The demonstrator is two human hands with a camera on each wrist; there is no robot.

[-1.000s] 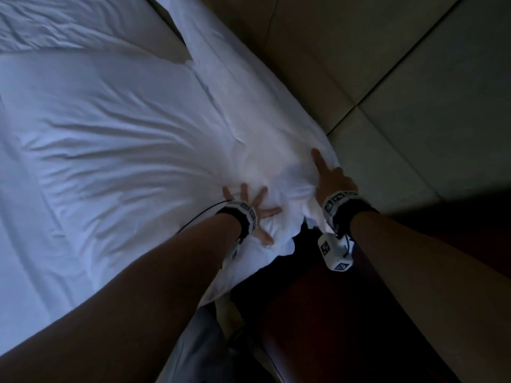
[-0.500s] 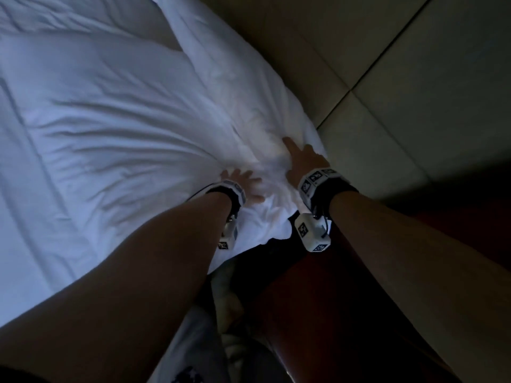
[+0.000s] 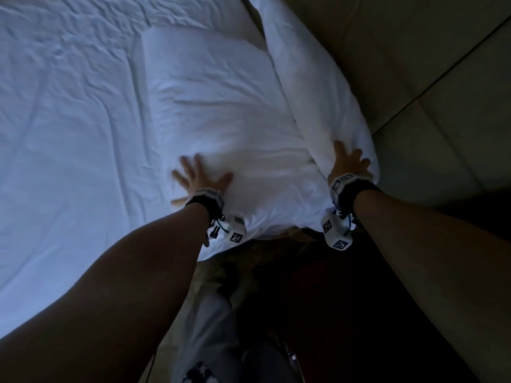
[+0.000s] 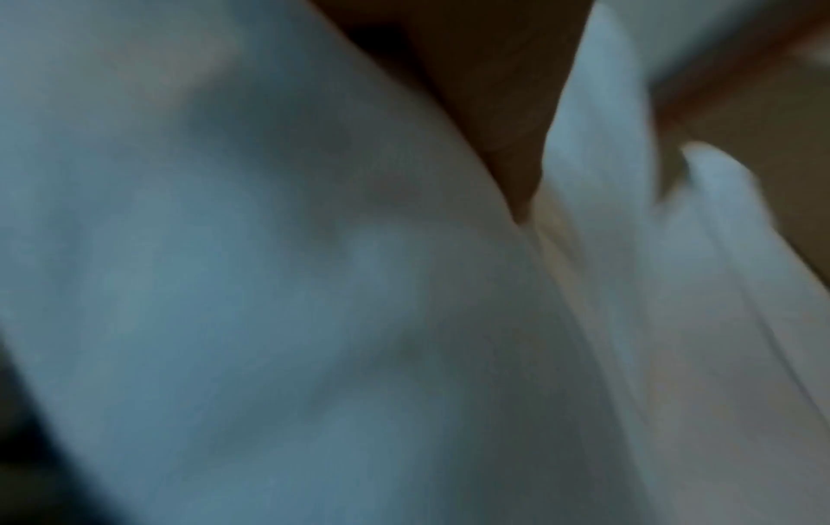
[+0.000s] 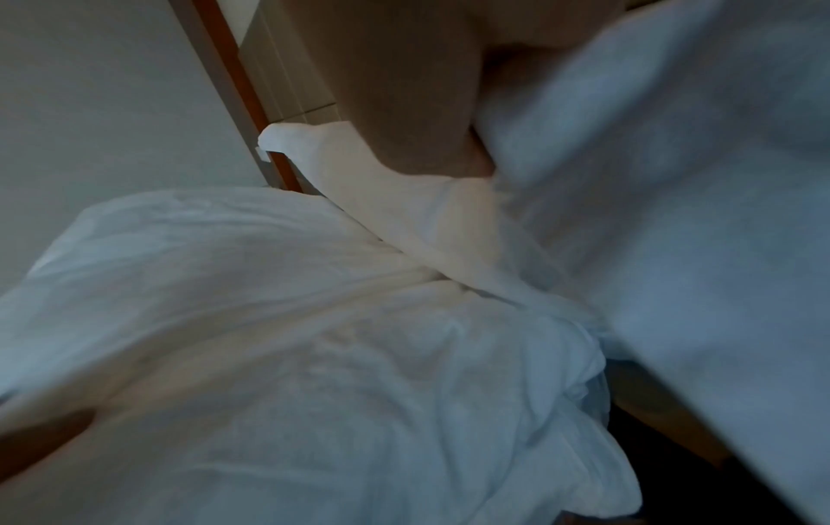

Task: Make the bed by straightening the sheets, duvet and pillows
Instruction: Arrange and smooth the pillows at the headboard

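A white pillow lies flat at the head of the bed, its near end toward me. My left hand lies on that near end with fingers spread and straight. A second white pillow leans against the padded headboard to the right. My right hand presses flat on its lower end, fingers spread. The white sheet covers the mattress on the left, creased. Both wrist views show blurred white fabric close up; the right wrist view also shows the flat pillow and the leaning pillow.
The beige padded headboard fills the upper right. A dark wooden surface sits below my right arm beside the bed. My legs in grey trousers stand at the bed's edge. A wall and a wooden trim show in the right wrist view.
Both hands moved apart: the left slid left along the flat pillow's near end, the right went to the leaning pillow's lower end. The bunched corner fabric now lies smoother.
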